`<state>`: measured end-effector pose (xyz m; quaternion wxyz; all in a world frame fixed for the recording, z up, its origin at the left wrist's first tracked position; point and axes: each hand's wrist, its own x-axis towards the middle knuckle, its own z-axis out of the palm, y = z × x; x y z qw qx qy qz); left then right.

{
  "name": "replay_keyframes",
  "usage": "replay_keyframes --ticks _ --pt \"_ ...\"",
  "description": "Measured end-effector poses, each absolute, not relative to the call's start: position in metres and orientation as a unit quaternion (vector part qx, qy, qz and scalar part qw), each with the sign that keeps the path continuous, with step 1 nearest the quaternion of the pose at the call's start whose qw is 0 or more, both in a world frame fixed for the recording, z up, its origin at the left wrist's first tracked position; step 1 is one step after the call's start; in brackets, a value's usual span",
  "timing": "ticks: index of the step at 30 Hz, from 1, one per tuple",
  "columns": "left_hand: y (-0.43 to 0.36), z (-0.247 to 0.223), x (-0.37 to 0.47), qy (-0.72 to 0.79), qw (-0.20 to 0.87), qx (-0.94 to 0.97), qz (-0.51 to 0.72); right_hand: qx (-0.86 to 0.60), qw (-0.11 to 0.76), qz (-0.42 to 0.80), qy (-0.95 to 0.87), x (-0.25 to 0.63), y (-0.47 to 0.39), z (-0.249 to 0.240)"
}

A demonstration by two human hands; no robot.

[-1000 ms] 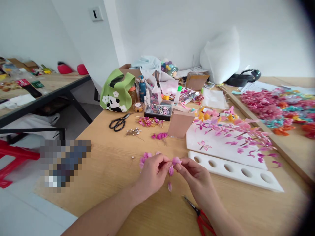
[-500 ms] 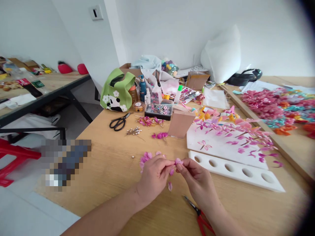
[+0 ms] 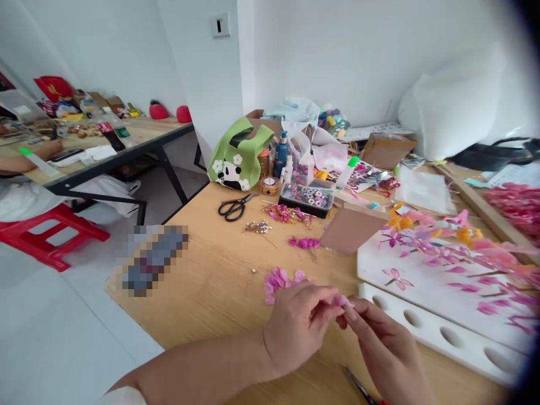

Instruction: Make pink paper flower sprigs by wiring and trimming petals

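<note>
A small pink petal piece is pinched between the fingertips of my left hand and my right hand, which meet above the wooden table. Both hands are closed on it. Behind my left hand lies a pile of pink petals, partly covered by the hand. The dark tips of scissors show below my right hand. A white foam block with round holes is to the right of the hands, beside a white board bearing pink flowers.
Black scissors, pearl-tipped stems, magenta petals and a bead box lie farther back. A cardboard piece leans nearby. Behind stands a green panda bag. At the far-left table, a person's arm shows beside a red stool.
The view has turned left, so the table things appear farther right. My hands still hold the pink petal piece together. A petal visible below my hands before is no longer seen.
</note>
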<state>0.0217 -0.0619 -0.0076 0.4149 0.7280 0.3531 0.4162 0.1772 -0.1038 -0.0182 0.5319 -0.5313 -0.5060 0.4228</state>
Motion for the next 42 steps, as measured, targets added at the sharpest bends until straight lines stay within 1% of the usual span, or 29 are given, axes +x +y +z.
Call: replay_keyframes --ticks 4,7,9,12,14,17,19,22,25,31,36,42 --pt "-0.06 -0.006 0.02 0.341 0.423 0.735 0.406 -0.538 0.533 0.416 -0.503 0.177 -0.105 -0.021" --pt "-0.06 -0.005 0.024 0.342 0.456 0.716 0.402 -0.552 0.518 0.399 -0.517 0.177 -0.105 -0.018" --pt "-0.058 -0.006 0.027 0.349 0.513 0.678 0.394 -0.559 0.506 0.389 -0.529 0.176 -0.106 -0.015" --pt "-0.051 -0.007 0.031 0.362 0.66 0.55 0.362 -0.577 0.502 0.359 -0.534 0.175 -0.108 -0.011" --pt "-0.045 -0.007 0.03 0.358 0.743 0.453 0.337 -0.606 0.513 0.317 -0.519 0.176 -0.108 -0.009" --pt "-0.035 -0.007 0.026 0.334 0.819 0.364 0.291 -0.626 0.528 0.281 -0.501 0.179 -0.106 -0.009" --pt "-0.031 -0.007 0.023 0.332 0.847 0.328 0.254 -0.612 0.52 0.308 -0.509 0.18 -0.103 -0.009" --pt "-0.029 -0.008 0.022 0.345 0.859 0.315 0.21 -0.585 0.498 0.369 -0.523 0.18 -0.101 -0.009" --pt "-0.03 -0.009 0.022 0.363 0.857 0.324 0.173 -0.568 0.489 0.401 -0.527 0.178 -0.1 -0.008" --pt "-0.03 -0.01 0.023 0.377 0.833 0.369 0.17 -0.564 0.468 0.437 -0.522 0.178 -0.101 -0.007" --pt "-0.029 -0.012 0.021 0.376 0.812 0.42 0.151 -0.606 0.435 0.385 -0.544 0.178 -0.099 -0.012" --pt "-0.029 -0.012 0.021 0.394 0.79 0.441 0.162 -0.631 0.405 0.323 -0.577 0.176 -0.102 -0.01"
